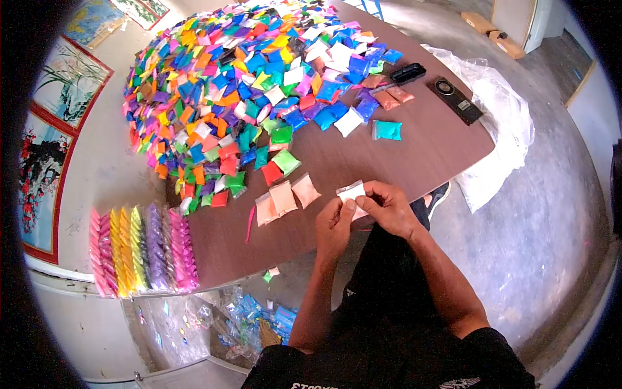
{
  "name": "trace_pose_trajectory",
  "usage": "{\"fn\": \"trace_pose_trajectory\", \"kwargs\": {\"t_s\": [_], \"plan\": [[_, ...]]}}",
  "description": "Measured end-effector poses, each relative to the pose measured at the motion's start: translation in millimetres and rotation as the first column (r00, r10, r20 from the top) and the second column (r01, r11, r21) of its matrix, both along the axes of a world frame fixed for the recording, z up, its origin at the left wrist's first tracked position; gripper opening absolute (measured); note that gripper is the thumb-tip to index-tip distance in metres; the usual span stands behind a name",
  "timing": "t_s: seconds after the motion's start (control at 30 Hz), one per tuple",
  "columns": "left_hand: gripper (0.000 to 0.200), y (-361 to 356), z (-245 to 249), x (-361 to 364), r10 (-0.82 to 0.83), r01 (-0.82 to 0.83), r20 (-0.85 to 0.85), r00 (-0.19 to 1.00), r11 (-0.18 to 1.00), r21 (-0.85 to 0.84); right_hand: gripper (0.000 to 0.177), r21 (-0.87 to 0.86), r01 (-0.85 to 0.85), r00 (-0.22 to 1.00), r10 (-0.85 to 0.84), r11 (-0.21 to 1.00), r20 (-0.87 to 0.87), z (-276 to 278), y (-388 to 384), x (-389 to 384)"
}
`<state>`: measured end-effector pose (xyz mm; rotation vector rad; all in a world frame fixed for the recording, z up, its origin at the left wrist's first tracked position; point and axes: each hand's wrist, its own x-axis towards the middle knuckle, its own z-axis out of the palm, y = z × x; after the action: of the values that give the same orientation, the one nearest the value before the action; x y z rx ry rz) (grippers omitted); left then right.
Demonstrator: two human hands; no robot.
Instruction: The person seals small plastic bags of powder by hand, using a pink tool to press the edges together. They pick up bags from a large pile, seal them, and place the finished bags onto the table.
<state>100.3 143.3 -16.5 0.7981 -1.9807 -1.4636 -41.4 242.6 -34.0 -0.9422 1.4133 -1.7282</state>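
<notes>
- Hands: the left hand (334, 223) and right hand (389, 209) meet just past the near edge of the counter (421, 155). Both pinch one pale packet (350, 192) between thumb and fingers, and each grip is narrow and closed on it.
- Packet: it is held in the air over the counter's edge, near three peach packets (283, 198) that lie flat side by side. Whether it is sealed or open is hard to tell at this size.
- Done, as things lie: packed rows (139, 249) stand at the near left corner, grouped by colour into pink, yellow, green, purple and magenta.
- Left: a large mixed heap (240, 78) covers the far half of the counter. Loose packets trail from it toward the hands, and a teal packet (387, 130) lies apart. By that I judge the greater share is unsorted.
- Around: a black device (457, 100) sits at the far right, a clear plastic sheet (499, 123) lies on the floor beyond, and a bag of blue packets (259, 321) sits below the counter.
</notes>
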Motion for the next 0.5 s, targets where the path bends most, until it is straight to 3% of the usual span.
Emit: {"fn": "trace_pose_trajectory", "kwargs": {"t_s": [0.27,0.37,0.5], "plan": [[0.027,6,8,-3,-0.002,0.002,-0.075,0.997,1.0,0.001,0.021,0.092,-0.003,1.0,0.005,0.996,-0.02,4,-2,0],[0.024,6,14,-4,0.035,-0.036,0.01,0.999,0.995,0.097,0.02,0.059,0.022,0.997,-0.026,0.998,0.077,9,0,3],[0.022,5,11,-3,0.029,-0.028,-0.002,1.0,0.985,0.17,0.019,0.103,0.011,1.0,-0.008,0.995,-0.031,4,0,2]]}}
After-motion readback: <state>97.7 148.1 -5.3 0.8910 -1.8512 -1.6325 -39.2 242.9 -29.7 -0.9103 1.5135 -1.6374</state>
